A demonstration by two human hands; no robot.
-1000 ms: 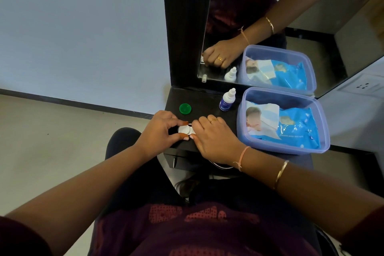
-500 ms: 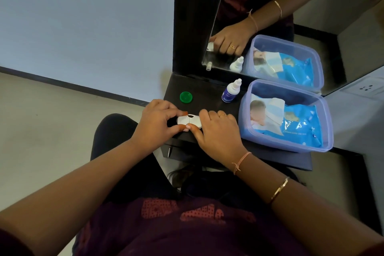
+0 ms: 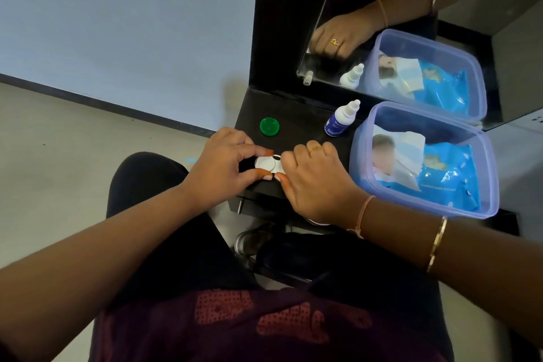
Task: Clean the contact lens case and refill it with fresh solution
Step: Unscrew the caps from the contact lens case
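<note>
Both grips pinched on a white contact lens case (image 3: 269,164), left hand (image 3: 223,167) and right hand (image 3: 316,182) at opposite ends, round green cap (image 3: 269,126) and small solution bottle (image 3: 340,120) on the black table (image 3: 299,126).

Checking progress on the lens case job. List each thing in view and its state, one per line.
contact lens case: on the shelf, gripped at both ends
left hand: pinching the case's left end
right hand: on the case's right end
green cap: off, lying loose
solution bottle: upright, capped, untouched
plastic container: lidless, wipes pack inside
</note>
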